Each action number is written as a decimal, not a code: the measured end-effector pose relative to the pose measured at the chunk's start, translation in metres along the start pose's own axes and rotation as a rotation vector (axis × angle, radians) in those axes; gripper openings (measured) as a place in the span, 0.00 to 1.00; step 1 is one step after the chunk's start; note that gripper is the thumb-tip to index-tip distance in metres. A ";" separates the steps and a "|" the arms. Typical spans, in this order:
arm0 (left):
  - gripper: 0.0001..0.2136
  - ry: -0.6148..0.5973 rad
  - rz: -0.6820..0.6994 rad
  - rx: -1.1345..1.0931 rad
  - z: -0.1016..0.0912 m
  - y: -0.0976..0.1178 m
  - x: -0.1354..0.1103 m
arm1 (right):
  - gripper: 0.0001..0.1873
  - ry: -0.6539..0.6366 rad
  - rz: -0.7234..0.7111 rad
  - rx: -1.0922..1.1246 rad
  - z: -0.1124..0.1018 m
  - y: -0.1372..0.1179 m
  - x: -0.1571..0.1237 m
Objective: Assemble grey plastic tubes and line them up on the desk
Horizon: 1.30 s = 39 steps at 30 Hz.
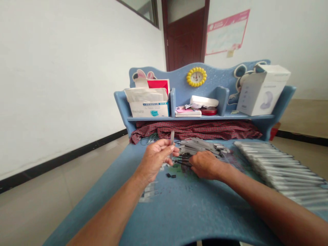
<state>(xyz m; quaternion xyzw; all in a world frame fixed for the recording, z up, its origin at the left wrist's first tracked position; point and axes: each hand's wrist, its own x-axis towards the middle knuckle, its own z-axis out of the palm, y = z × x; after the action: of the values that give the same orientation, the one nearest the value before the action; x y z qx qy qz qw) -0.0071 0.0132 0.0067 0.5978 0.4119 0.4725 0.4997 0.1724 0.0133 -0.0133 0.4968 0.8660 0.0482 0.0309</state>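
Observation:
My left hand [159,154] is closed round a narrow translucent plastic sleeve [172,137], which it holds upright above the table. At the near edge of the pile, my right hand [206,164] is closed with its fingertips pointing down. A thin black stick [183,163] runs into its fingers, though the grip itself is partly hidden. Behind both hands lies a loose heap of slim grey-clear sleeves [197,145], with dark sticks among them. Two small black pieces [171,176] rest on the table in front of the hands.
On the right of the blue table [174,212] lies a wide row of slim, pale wrapped sticks [282,171]. Flat clear pieces [148,192] are by my left forearm. A checked cloth [194,130] lies below the shelf, which holds a mask box [150,108] and a white box [262,90].

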 end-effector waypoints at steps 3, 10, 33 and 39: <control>0.09 0.011 0.009 -0.008 0.000 0.001 0.000 | 0.15 0.049 -0.029 0.006 -0.002 -0.002 -0.004; 0.10 0.032 0.004 -0.014 0.004 0.001 -0.003 | 0.14 0.180 -0.302 0.033 -0.002 -0.034 -0.006; 0.08 -0.180 -0.034 0.160 0.006 0.000 -0.005 | 0.11 0.509 -0.187 1.840 -0.022 0.014 0.001; 0.10 -0.255 -0.021 0.186 0.006 -0.003 -0.005 | 0.12 0.482 -0.179 1.842 -0.017 0.007 0.003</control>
<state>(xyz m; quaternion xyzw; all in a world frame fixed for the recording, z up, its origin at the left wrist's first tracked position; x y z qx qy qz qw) -0.0022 0.0076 0.0030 0.6923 0.3932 0.3474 0.4954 0.1751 0.0179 0.0046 0.2348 0.5814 -0.5537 -0.5479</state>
